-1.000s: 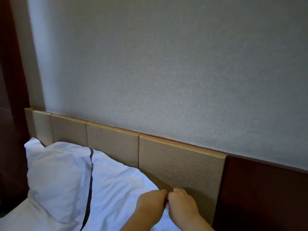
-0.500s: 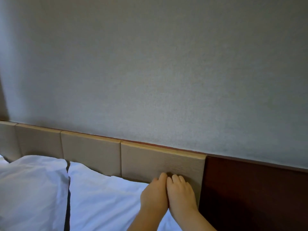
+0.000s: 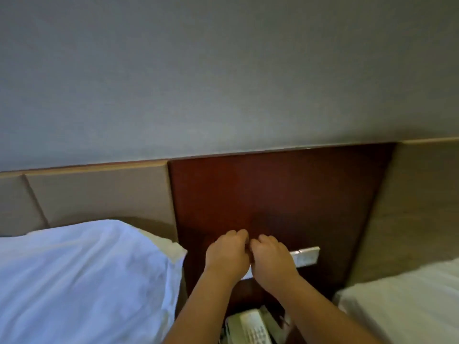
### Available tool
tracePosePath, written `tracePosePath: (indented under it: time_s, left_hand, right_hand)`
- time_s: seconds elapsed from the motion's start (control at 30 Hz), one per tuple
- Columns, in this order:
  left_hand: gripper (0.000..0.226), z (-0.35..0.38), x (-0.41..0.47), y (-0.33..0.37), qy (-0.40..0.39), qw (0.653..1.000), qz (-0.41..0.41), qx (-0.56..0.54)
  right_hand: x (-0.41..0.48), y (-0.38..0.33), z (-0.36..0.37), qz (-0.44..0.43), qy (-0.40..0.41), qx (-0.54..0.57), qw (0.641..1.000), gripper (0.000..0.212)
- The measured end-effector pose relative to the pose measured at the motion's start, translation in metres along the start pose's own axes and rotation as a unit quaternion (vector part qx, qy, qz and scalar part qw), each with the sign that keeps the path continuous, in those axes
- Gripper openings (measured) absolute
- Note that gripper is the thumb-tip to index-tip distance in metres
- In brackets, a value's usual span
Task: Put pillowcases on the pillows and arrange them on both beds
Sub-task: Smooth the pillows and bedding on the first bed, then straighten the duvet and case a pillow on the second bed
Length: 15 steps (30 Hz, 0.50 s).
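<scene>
Now, hands: both were raised side by side in front of the dark wood panel, knuckles almost touching.
Left hand: fingers were curled inward into a loose fist; whether they pinched anything could not be told.
Right hand: fingers were curled the same way toward the left hand, with nothing visible between them; a grip could not be confirmed.
Forearms: both bare, rising from the lower edge of the view and converging toward the wrists.
Pillow: in a white pillowcase, it lay at the lower left, its top edge leaning against the beige headboard; its right corner ended just beside the left wrist, apart from both hands.
Second bed: white bedding showed at the lower right, below another beige headboard.
Wood panel: reddish brown, it filled the gap between the two headboards.
Switch plate: a pale, shiny plate was mounted on the panel, partly hidden behind the right hand.
Telephone: a light-coloured desk phone with a keypad sat low between the forearms, on a dark surface between the beds.
Wall: grey and textured, it took up the upper half of the view.
</scene>
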<state>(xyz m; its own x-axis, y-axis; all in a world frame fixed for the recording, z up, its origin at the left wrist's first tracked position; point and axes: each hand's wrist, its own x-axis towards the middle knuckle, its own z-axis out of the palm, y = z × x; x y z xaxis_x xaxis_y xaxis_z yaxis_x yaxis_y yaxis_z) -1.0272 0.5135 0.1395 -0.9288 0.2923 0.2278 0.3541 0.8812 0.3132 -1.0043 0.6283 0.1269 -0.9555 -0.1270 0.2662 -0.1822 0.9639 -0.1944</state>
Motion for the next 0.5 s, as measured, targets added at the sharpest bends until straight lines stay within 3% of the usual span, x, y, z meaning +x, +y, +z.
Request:
tracePosePath:
  time_s: [0.2,0.5]
  left_hand:
    - [0.017,0.095,-0.084,0.16,-0.125,0.986,0.103,-0.05]
    - [0.023,0.172,-0.218,0.41,-0.219,0.933,0.269,-0.1]
  right_hand:
    - [-0.18,0.128,-0.027,0.199,0.01,-0.012,0.98,0.018]
    - [-0.444,0.254,-0.11,0.485,0.083,-0.019,0.87,0.024]
